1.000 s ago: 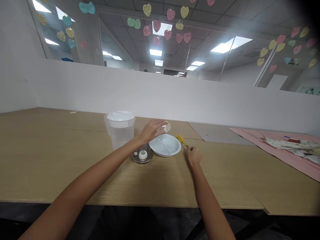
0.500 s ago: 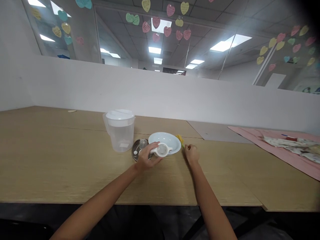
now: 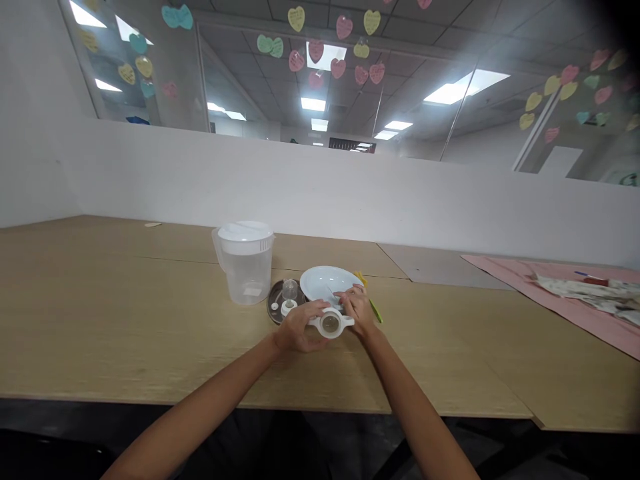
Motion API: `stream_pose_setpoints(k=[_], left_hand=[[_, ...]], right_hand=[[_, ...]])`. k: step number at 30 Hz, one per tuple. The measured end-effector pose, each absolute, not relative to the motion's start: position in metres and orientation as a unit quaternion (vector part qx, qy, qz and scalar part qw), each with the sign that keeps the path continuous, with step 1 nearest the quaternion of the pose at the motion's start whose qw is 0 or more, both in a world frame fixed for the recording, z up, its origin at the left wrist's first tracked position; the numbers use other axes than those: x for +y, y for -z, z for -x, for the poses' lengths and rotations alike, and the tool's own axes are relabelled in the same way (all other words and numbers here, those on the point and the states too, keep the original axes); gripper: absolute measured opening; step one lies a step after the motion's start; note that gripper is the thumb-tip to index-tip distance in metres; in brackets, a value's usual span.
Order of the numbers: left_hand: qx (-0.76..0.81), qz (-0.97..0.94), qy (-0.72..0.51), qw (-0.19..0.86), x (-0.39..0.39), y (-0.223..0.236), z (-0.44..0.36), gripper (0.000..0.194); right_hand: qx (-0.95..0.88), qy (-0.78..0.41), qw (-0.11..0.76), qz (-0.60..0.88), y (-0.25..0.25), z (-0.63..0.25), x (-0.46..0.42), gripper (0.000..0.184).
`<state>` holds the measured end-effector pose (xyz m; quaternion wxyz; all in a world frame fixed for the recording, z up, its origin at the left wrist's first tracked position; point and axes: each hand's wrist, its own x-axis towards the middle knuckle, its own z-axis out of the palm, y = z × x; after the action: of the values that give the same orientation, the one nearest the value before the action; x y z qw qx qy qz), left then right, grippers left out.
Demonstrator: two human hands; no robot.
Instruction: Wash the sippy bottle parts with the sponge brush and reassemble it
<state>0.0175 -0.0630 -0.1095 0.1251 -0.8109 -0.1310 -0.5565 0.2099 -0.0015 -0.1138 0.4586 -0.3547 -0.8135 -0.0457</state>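
Observation:
My left hand (image 3: 301, 327) is closed around one side of a white strainer (image 3: 331, 323) with a round mesh centre and two handles. It is held tilted towards me, above the front edge of a white oval bowl (image 3: 325, 275). My right hand (image 3: 357, 308) is beside the strainer's right handle, over the bowl's right side. Its fingers are pressed together, and I cannot make out what they hold. A brush with yellow bristles (image 3: 361, 277) and a green handle (image 3: 376, 312) lies right of the bowl, partly hidden by that hand.
Left of the bowl, a dark round tray (image 3: 273, 313) carries a clear small cup (image 3: 290, 289) and white parts (image 3: 288, 307). A lidded clear pitcher (image 3: 247, 270) stands behind it. A pink cloth (image 3: 505, 270) with fabric on it lies far right.
My right hand has left the brush's side and moved left over the bowl, near the strainer. The strainer has come slightly closer to me, still in my left hand.

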Motion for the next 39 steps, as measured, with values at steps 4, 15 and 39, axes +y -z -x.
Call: stream_pose_setpoints(k=[4, 15, 39], left_hand=[[-0.18, 0.794, 0.574, 0.094, -0.063, 0.114, -0.017, 0.053], [-0.35, 0.8, 0.486, -0.045, -0.074, 0.106, -0.026, 0.04], [-0.726, 0.651, 0.221, 0.015, -0.018, 0.105, 0.032, 0.03]], right_hand=[[-0.815, 0.003, 0.444, 0.373, 0.113, -0.205, -0.001, 0.044], [-0.636, -0.231, 0.616, 0.403, 0.109, -0.212, 0.003, 0.032], [-0.419, -0.441, 0.71, 0.355, 0.109, -0.226, 0.027, 0.028]])
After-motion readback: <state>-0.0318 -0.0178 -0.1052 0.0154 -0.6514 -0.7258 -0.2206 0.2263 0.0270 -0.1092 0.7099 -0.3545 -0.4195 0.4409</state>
